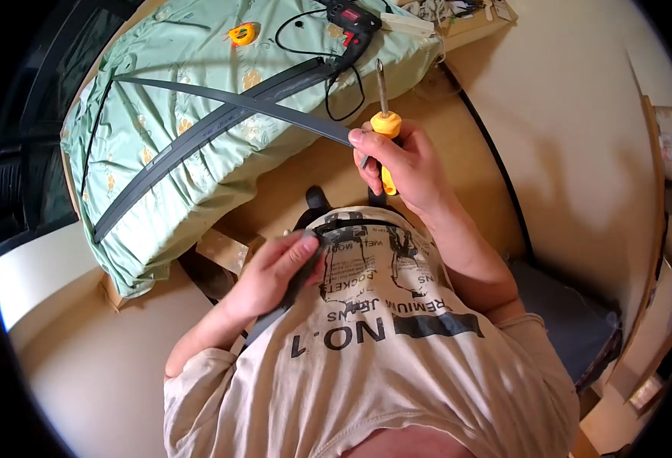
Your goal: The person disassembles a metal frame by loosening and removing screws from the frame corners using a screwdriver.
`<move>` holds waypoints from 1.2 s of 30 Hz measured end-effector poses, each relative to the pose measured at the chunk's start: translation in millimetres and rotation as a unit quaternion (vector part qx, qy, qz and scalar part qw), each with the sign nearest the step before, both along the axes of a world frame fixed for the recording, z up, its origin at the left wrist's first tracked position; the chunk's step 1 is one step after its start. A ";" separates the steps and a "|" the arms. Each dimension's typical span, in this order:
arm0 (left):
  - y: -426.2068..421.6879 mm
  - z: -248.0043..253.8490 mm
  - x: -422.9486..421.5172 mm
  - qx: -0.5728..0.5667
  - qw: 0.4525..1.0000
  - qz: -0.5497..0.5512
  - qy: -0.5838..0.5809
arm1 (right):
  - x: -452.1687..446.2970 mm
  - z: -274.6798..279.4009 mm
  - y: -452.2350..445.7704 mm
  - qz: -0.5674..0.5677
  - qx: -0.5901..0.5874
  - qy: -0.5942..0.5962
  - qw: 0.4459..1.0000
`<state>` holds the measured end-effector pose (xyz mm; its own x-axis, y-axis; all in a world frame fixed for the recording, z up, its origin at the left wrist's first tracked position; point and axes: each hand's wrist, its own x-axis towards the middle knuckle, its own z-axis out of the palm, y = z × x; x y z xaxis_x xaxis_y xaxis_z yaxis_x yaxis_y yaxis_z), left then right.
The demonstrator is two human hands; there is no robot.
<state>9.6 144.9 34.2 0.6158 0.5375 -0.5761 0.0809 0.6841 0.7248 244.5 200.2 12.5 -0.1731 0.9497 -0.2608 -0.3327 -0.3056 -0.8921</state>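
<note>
My right hand (401, 160) is closed around a screwdriver (385, 124) with a yellow handle, its metal shaft pointing up. Between the thumb and fingers of that hand is also the end of a long, flat dark grey strip (229, 97). The strip's far end reaches over the bed. In front of my waist, my left hand (278, 273) grips another dark grey strip (299, 284), which runs back under my forearm; much of it is hidden. A wider, curved grey strip (198, 139) lies on the green bed sheet, crossed by the first one.
On the flowered green sheet (175, 46) are a black and red power drill (355, 27) with its cord and a yellow tape measure (242, 33). Small items lie on a ledge (473, 27) at the top right. A dark grey cushion-like block (565, 317) stands at my right.
</note>
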 end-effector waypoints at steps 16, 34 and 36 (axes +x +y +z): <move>191.3 -192.0 -105.7 0.533 0.682 -0.262 0.427 | -32.0 31.1 -10.0 -0.044 -0.026 0.025 0.998; 197.4 -288.2 -162.2 0.556 0.682 -0.321 0.350 | -46.7 21.8 -20.6 -0.104 -0.038 -0.060 0.992; 197.7 -296.5 -165.8 0.592 0.657 -0.313 0.346 | -46.3 22.6 -21.0 -0.084 -0.026 -0.059 0.994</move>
